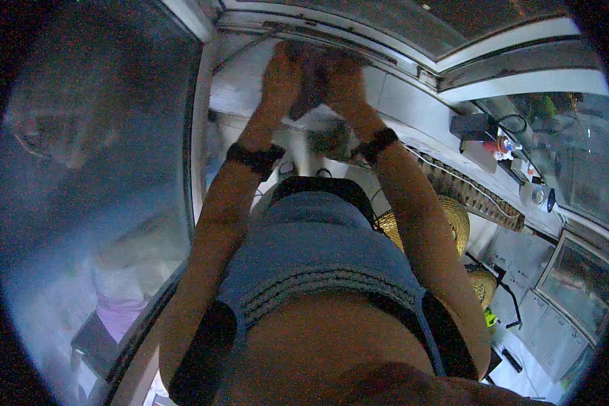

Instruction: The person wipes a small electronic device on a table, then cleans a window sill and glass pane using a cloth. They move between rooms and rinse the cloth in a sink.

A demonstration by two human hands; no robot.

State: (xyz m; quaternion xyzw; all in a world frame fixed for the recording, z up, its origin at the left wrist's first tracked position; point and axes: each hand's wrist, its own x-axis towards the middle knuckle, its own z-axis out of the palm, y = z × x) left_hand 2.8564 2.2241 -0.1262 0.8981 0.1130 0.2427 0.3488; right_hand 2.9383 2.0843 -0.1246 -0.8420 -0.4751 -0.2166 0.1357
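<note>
Both of my arms reach forward to the sill under the window. My left hand (284,66) and my right hand (342,68) are side by side, dim and blurred. Between them hangs a dark cloth (309,89), bunched up, and both hands appear to grip it. Just beyond the fingers runs the pale window frame with its dark track (330,36). A white sill (238,76) lies beneath and beside the hands. Dark bands circle both wrists.
A large glass pane (96,167) in a pale frame stands close at my left. On the right ledge are a black box (472,127) and small items. Below are a ridged brown radiator-like piece (467,190) with a white cable, and a woven basket (454,221).
</note>
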